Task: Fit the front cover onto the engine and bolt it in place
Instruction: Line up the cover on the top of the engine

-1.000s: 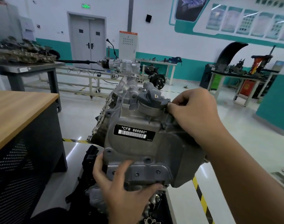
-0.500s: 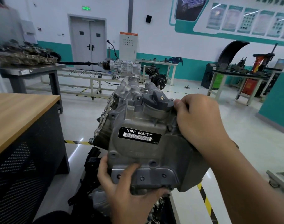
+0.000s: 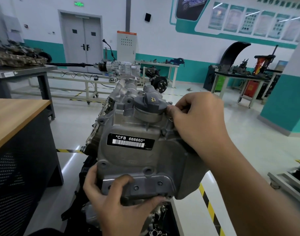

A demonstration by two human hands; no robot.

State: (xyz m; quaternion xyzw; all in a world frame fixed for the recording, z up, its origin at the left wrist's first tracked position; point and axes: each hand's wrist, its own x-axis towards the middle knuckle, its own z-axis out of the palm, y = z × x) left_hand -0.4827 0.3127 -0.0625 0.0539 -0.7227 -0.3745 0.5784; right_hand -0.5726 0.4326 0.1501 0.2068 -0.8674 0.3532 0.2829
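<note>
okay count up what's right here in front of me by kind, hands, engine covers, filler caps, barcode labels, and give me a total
Hands: 2, left hand and right hand
Front cover: 1
Oil filler cap: 1
Barcode label: 1
Total: 5

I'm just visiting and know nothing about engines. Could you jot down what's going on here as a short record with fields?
Place: workshop with benches and a grey double door
Main item: engine with its front cover held against it
Label on cover: black sticker reading CFB 666660
Cap: dark round cap on top of the cover
Left hand: grips the cover's lower edge, thumb on its face
Right hand: fingers curled at the cover's upper right corner, beside the cap
Bolts: cannot tell if any are in
</note>
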